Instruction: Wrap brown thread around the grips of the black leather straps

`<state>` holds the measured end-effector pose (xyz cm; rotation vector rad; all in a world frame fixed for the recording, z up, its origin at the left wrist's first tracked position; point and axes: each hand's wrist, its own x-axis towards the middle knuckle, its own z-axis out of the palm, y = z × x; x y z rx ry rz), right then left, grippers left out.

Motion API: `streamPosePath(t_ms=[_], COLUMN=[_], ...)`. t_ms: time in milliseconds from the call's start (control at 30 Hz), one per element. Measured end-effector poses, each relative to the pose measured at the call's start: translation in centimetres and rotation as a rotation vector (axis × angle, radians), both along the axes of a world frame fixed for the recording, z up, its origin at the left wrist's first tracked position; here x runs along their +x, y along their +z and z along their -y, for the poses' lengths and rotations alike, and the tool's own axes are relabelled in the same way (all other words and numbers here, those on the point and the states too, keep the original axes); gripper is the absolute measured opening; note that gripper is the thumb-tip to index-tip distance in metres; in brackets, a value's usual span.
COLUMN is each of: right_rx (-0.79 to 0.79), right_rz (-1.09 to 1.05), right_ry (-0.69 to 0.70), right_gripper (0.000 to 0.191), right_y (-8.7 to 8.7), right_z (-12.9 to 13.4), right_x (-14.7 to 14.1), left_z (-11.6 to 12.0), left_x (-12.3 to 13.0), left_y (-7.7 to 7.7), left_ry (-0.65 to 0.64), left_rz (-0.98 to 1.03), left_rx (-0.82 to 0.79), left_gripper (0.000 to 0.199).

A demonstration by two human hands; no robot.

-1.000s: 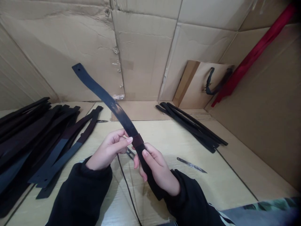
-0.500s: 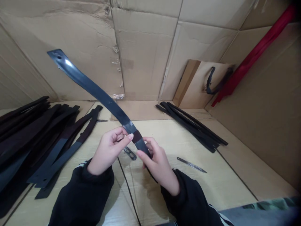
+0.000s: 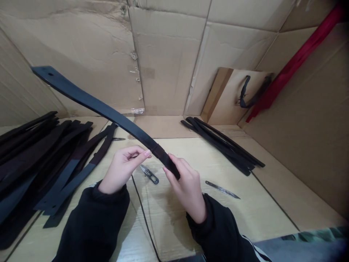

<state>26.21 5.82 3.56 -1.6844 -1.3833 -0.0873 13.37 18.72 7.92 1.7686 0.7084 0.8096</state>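
A long, curved black strip (image 3: 109, 113) with a hole near its far end slants up to the left in front of me. A dark brown wrap (image 3: 158, 150) goes round it near its lower part. My right hand (image 3: 187, 185) is closed on the strip's lower end, just below the wrap. Beside the wrap, my left hand (image 3: 124, 165) pinches a dark cord (image 3: 143, 209), which hangs below it across the table. The fingertips sit at the strip's edge. Thread snips (image 3: 149, 174) lie on the table between my hands.
On the left lies a pile of dark strips (image 3: 54, 160), some with brown-wrapped parts. Several black strips (image 3: 220, 145) lie at the back right. A thin blade (image 3: 222, 189) rests right of my right hand. Cardboard walls (image 3: 169, 65) surround the table; a paper bag (image 3: 231, 94) leans there.
The strip has turned about its length and tilted lower, its far end moving left and slightly down. My left thumb has come off the wrap to the strip's edge. The snips show more fully.
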Motion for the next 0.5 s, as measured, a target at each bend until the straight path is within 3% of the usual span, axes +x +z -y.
streamPosePath(t_ms=[233,500], right_rx=[-0.029,0.037], right_rz=[0.015,0.170], right_ry=[0.033,-0.030], right_gripper=[0.035,0.035], right_y=[-0.14,-0.26], right_z=[-0.02,-0.01], right_x=[-0.56,-0.15], left_z=[-0.02,-0.46], left_x=[0.18,-0.02], left_y=[-0.36,-0.68], left_ry=[-0.134,-0.129], left_rz=[0.017,-0.001], left_rx=[0.009,0.041], left_gripper=[0.027,0.028])
